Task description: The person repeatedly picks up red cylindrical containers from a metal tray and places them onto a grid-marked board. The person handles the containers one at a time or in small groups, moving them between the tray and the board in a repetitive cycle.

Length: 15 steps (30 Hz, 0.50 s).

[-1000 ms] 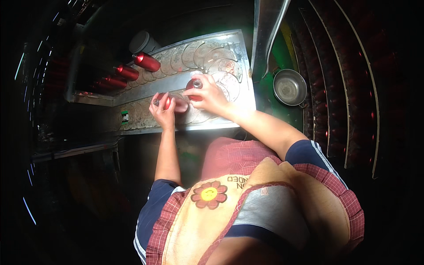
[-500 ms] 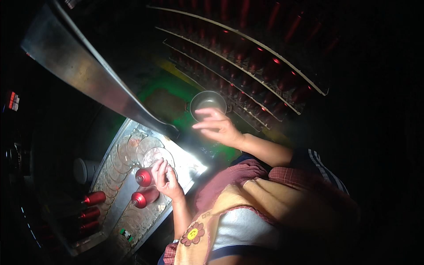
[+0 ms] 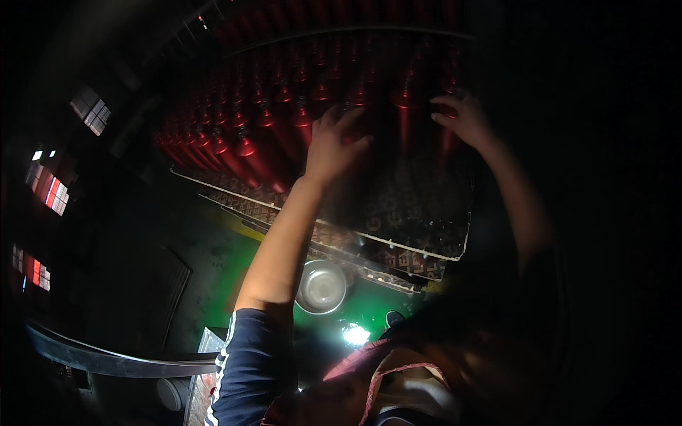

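Rows of glossy red bottles (image 3: 245, 150) with narrow necks stand upright on a dark printed board (image 3: 419, 213). Both my arms stretch over this board. My left hand (image 3: 332, 148) is at the near side of the rows, thumb and fingers spread, beside a bottle (image 3: 360, 94) it partly hides. Farther right, my right hand (image 3: 465, 122) curves its parted fingers close to another bottle (image 3: 449, 84); shadow hides whether they touch. Between the two hands stands a single bottle (image 3: 405, 106).
More boards (image 3: 383, 266) are stacked below the top one. On the green floor sits a round metal pot (image 3: 321, 287). A curved metal strip (image 3: 121, 363) and a white bucket (image 3: 172, 392) are at lower left. The right side is very dark.
My view has turned from the metal table with red bottles to the boards of bottles. My left hand has left the two bottles there, and both hands have moved over the board.
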Available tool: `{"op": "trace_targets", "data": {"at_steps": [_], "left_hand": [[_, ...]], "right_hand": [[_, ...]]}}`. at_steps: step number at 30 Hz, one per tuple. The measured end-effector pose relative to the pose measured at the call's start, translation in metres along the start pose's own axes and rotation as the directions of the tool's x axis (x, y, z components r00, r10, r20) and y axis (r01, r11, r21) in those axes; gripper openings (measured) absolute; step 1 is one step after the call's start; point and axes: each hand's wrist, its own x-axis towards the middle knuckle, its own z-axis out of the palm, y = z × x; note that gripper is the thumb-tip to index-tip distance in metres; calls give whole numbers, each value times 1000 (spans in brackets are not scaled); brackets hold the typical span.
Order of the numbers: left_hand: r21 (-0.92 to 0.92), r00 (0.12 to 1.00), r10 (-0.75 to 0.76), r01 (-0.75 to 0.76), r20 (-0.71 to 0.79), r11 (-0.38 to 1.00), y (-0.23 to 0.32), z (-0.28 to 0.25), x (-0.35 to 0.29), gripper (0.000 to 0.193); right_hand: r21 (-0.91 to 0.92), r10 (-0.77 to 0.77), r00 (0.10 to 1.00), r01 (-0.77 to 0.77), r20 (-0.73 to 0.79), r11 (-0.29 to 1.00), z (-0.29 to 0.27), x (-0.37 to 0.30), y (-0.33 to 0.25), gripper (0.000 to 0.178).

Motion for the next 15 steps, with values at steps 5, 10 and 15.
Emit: {"op": "trace_targets", "data": {"at_steps": [5, 10, 15], "left_hand": [[83, 998, 14, -8, -66, 997, -4, 33, 4, 46], [-153, 934, -25, -32, -355, 988, -27, -8, -81, 44], [-887, 668, -714, 179, -208, 426, -65, -79, -205, 63]], "right_hand": [[43, -72, 970, 84, -232, 996, 7, -37, 16, 44], [246, -16, 918, 122, -395, 961, -19, -90, 18, 47], [985, 341, 934, -146, 106, 93, -9, -145, -47, 50]]}}
